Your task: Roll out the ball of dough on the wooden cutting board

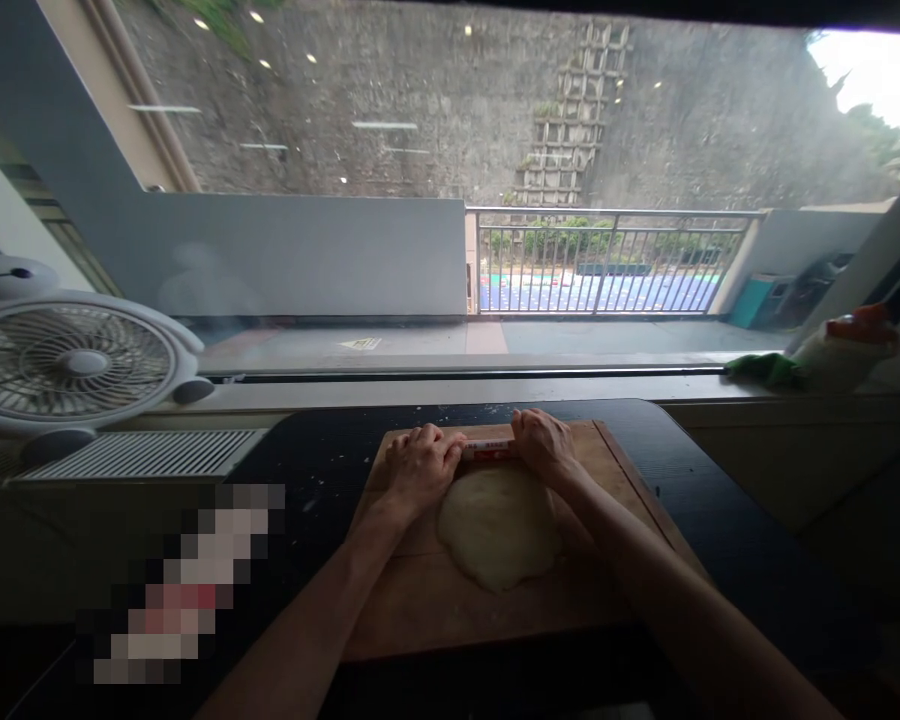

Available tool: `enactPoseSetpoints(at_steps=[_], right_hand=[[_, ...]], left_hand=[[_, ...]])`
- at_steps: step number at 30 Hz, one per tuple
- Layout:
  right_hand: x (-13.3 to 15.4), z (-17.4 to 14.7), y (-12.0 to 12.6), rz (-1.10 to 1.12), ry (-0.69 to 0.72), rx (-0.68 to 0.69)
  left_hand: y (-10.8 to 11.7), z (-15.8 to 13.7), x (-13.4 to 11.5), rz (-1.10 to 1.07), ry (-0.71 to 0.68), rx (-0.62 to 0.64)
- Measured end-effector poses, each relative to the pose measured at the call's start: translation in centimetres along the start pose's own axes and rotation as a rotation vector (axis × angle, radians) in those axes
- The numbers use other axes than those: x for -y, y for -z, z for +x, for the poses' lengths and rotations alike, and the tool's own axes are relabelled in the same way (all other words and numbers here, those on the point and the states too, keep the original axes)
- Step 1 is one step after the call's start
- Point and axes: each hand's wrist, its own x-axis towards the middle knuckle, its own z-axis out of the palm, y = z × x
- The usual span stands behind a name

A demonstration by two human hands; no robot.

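A flattened round sheet of pale dough (499, 525) lies on a wooden board (412, 620). At the dough's far edge is a rolling pin (489, 450) with white-and-red printing around its visible middle. My left hand (426, 462) is closed over its left end, fingers curled. Over the right end, my right hand (544, 440) is wrapped in the same way. Both hands cover the pin's ends, so its full length is hidden.
The board rests on a black table (720, 520) with white specks at its left. A white fan (82, 362) stands at the left. Beyond the table runs a window sill (457, 388), with a white bottle-like object (844, 355) and green cloth (765, 370) at its right.
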Motion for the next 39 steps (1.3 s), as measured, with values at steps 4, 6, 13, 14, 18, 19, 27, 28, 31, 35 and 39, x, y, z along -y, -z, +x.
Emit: enactPoseSetpoints(at_steps=[4, 6, 13, 14, 18, 19, 27, 28, 31, 35, 39], right_hand=[[0.0, -0.3, 0.1, 0.004, 0.030, 0.016], [0.1, -0.2, 0.1, -0.003, -0.010, 0.025], [0.1, -0.3, 0.3, 0.020, 0.007, 0.060], [0.1, -0.3, 0.3, 0.014, -0.001, 0.056], [0.2, -0.2, 0.3, -0.003, -0.053, 0.043], [0.2, -0.2, 0.3, 0.003, -0.040, 0.039], [0.3, 0.3, 0.6, 0.003, -0.052, 0.127], [0.3, 0.2, 0.6, 0.007, -0.051, 0.112], [0.2, 0.0, 0.6, 0.031, -0.016, 0.088], [0.1, 0.2, 0.5, 0.023, -0.045, 0.139], [0.0, 0.3, 0.2, 0.024, -0.049, 0.095]], left_hand=[[0.5, -0.2, 0.3, -0.020, -0.082, 0.037], [0.7, 0.0, 0.3, -0.013, -0.068, 0.061], [1.3, 0.2, 0.2, -0.015, -0.093, 0.098], [1.3, 0.3, 0.2, -0.013, -0.088, 0.103], [1.0, 0.4, 0.1, 0.016, -0.043, 0.122], [1.0, 0.4, 0.1, 0.022, -0.054, 0.114], [0.7, 0.7, 0.0, 0.065, -0.028, 0.126], [0.8, 0.6, 0.0, 0.069, -0.040, 0.127], [1.0, 0.3, -0.2, 0.051, -0.100, 0.084], [0.9, 0.6, -0.4, 0.046, -0.022, 0.084], [0.3, 1.4, -1.2, 0.097, 0.079, 0.057]])
